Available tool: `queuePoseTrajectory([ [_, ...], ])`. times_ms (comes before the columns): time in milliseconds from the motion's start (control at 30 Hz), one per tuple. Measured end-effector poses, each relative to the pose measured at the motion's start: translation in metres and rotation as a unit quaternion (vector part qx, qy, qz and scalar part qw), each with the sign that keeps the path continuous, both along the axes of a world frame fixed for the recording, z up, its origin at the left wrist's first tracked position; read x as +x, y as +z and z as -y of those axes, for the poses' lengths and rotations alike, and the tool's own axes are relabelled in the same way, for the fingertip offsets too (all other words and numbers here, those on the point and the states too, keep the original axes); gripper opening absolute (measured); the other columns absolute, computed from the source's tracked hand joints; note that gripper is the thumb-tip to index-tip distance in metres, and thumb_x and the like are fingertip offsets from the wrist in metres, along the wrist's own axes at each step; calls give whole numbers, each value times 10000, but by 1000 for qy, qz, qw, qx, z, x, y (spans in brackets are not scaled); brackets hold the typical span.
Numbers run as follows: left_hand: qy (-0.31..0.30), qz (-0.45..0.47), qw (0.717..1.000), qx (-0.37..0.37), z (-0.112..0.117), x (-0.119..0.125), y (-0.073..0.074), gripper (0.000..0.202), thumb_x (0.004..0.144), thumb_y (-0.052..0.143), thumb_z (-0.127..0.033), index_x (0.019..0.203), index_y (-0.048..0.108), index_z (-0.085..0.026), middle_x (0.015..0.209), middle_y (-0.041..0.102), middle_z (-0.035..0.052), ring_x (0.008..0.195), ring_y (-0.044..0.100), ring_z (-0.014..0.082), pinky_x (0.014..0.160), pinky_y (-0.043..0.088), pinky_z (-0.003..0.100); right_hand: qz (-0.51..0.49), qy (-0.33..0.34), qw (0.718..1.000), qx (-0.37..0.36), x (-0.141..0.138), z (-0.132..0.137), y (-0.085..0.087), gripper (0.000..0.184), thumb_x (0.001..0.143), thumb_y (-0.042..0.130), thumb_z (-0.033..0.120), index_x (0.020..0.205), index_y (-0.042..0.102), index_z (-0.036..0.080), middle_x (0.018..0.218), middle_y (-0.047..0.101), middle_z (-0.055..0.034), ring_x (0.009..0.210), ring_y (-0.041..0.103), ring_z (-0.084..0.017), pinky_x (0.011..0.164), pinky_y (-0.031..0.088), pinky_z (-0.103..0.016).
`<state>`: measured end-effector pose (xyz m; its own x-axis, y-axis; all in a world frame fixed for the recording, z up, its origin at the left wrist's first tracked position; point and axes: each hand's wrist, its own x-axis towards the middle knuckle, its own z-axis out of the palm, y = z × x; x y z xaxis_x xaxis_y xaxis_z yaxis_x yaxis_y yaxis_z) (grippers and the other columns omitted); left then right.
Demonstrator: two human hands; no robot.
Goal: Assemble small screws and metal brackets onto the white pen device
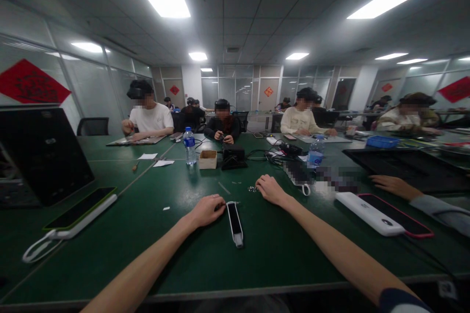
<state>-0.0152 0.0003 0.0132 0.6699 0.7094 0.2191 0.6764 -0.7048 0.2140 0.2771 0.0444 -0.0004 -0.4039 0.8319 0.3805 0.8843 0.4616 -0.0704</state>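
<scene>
A slim pen-like device (pixel 235 224) with a white casing and a long dark face lies on the green table in front of me. My left hand (pixel 208 209) rests just left of its upper end, fingers bent and slightly apart. Whether the fingertips touch the device is unclear. A small cluster of shiny metal bits (pixel 252 189) lies farther off, too small to name. Beside them on the right, my right hand (pixel 270 189) is lowered to the table with its fingers drawn together. What its fingertips hold, if anything, is hidden.
Ahead stand a small open box (pixel 207 160), a black device (pixel 234 155) and two water bottles (pixel 190 146). On the right lie a white power bank (pixel 369 213) and a co-worker's hand (pixel 394 187). A phone (pixel 81 208) and black monitor (pixel 44 151) are left. People sit opposite.
</scene>
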Motion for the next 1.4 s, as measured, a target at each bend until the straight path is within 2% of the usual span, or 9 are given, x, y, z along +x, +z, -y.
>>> queuePoseTrajectory([
  [300, -3, 6, 1000, 2, -1, 0, -1, 196, 905, 455, -274, 951, 622, -184, 880, 625, 33, 766, 569, 145, 682, 424, 247, 0, 21, 1000, -6, 2, -3, -5, 195, 917, 464, 223, 945, 642, 150, 969, 611, -91, 912, 514, -201, 803, 397, -323],
  [500, 1, 3, 1000, 12, -2, -1, -3, 192, 899, 453, -270, 948, 619, -186, 872, 623, 34, 760, 565, 146, 683, 423, 249, 17, 27, 999, 11, 3, -2, -1, 209, 905, 481, 215, 930, 680, 157, 928, 631, -100, 910, 521, -205, 808, 389, -320],
  [700, 5, -8, 1000, 1, -2, -1, -2, 194, 902, 451, -279, 954, 616, -192, 881, 619, 32, 753, 565, 144, 673, 420, 245, 2, 72, 997, -30, 5, 3, 4, 152, 859, 538, 224, 844, 681, 175, 865, 644, -61, 846, 541, -179, 779, 397, -296],
  [1033, 2, 3, 1000, 1, 0, 0, -2, 190, 899, 453, -269, 939, 621, -188, 865, 622, 34, 762, 567, 149, 684, 420, 247, -34, 66, 996, -44, 6, 3, 3, 159, 835, 549, 239, 891, 683, 176, 930, 632, -66, 907, 530, -195, 837, 403, -334],
  [1267, 2, 7, 1000, -8, 3, 0, 3, 190, 900, 456, -265, 938, 624, -185, 882, 621, 33, 778, 570, 148, 687, 427, 245, -22, 30, 999, -16, -14, 7, 2, 259, 915, 459, 275, 1040, 666, 184, 1025, 603, -95, 964, 511, -208, 838, 394, -342],
  [1400, 4, 2, 1000, -4, 2, 1, 2, 182, 896, 460, -260, 931, 622, -183, 870, 623, 33, 770, 572, 149, 684, 427, 245, 6, 11, 1000, -26, -23, 7, -1, 244, 900, 489, 281, 1020, 680, 188, 1007, 600, -101, 968, 504, -217, 821, 390, -334],
])
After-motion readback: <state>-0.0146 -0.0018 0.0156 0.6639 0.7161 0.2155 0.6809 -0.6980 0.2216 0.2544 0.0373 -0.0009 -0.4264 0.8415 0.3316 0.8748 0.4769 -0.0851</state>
